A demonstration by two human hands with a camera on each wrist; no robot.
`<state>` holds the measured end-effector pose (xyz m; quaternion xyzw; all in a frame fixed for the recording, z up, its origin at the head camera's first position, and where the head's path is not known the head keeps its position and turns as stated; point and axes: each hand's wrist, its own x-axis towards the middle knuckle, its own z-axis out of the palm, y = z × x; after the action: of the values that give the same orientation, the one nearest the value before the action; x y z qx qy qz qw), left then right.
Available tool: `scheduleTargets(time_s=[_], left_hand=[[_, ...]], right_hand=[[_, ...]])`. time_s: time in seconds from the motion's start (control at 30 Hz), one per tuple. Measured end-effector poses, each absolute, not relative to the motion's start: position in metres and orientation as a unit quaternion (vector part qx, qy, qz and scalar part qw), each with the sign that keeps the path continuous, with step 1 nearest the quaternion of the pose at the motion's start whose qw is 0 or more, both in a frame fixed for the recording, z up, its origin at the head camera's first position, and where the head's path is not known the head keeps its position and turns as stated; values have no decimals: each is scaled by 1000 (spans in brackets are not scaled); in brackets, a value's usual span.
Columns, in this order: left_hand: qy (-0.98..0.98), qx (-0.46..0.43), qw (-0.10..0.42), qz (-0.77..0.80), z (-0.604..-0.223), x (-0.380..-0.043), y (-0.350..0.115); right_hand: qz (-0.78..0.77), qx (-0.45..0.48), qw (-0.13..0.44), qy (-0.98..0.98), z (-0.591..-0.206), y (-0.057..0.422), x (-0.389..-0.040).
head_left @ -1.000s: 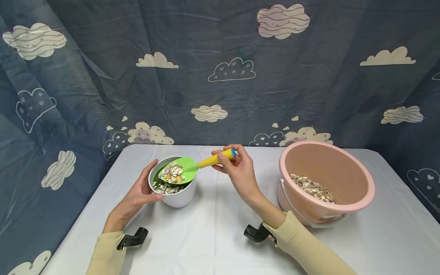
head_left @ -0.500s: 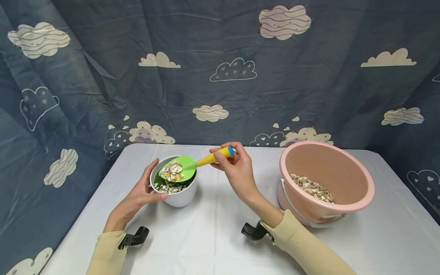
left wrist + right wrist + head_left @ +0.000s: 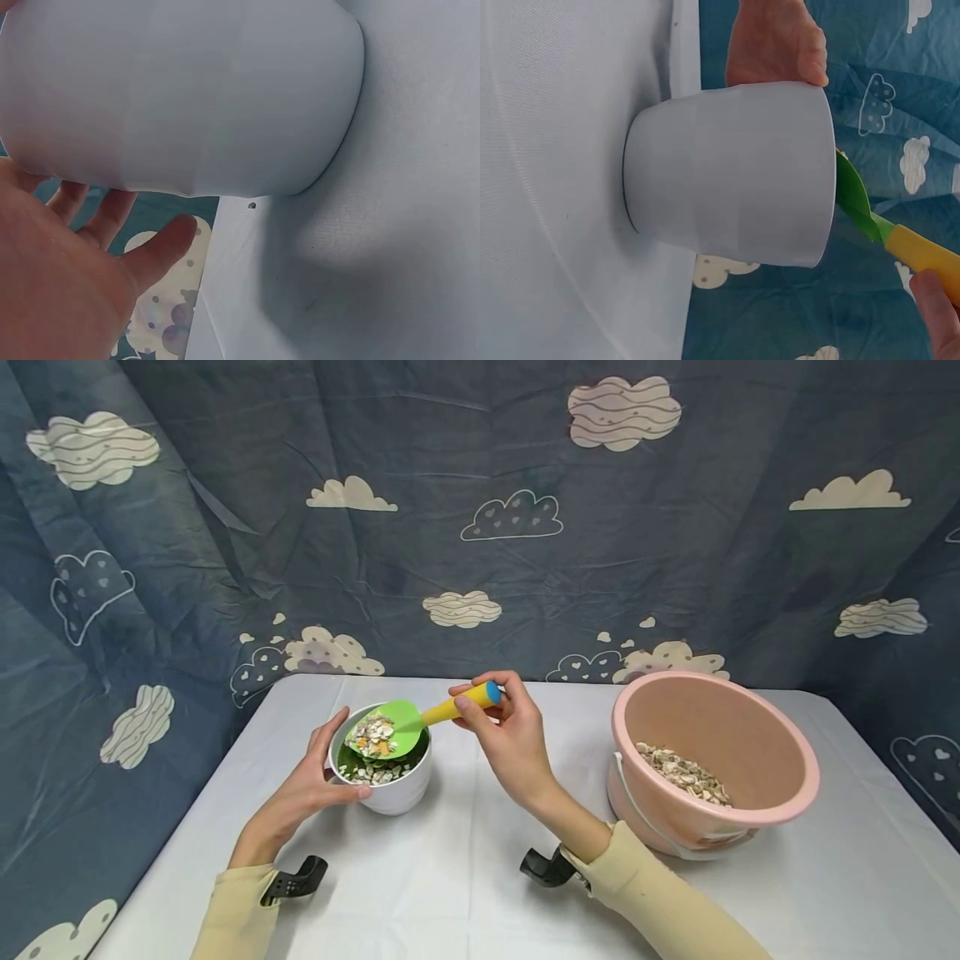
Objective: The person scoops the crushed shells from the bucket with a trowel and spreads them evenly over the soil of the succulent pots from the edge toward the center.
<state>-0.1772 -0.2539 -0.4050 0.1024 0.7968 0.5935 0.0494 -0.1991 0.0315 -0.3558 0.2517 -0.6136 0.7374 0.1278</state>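
Bucket (image 3: 735, 735), pink, well apart from the handwork. White pot (image 3: 401, 795), upright, cupped in left hand (image 3: 309, 787). Green trowel (image 3: 405, 727) — yellow handle (image 3: 444, 711) pinched in right hand (image 3: 510, 739) — at the pot's mouth. Mixed flakes (image 3: 372, 737) on the blade: probably mid-transfer, seemingly calling next for a downward tilt.

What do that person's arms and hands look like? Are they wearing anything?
Both arms wear plain, pale-yellow cloth sleeves that stop before the hands. A curved, black, hook-shaped gadget sticks out at each cuff. The left hand and right hand are bare, without gloves.
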Motion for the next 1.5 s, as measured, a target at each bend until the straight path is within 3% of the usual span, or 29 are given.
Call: scheduleTargets(time_s=[0.63,0.97,1.5], left_hand=[[710,150,88,683,-412,-179,-257],[732,141,83,661,-409,-180,-257],[739,139,76,654,-410,-180,-256]], right_hand=[[699,265,159,-644,-328,23,-178],[686,285,185,-643,-353,18,-194],[663,323,208,-642,-357,17,-192]])
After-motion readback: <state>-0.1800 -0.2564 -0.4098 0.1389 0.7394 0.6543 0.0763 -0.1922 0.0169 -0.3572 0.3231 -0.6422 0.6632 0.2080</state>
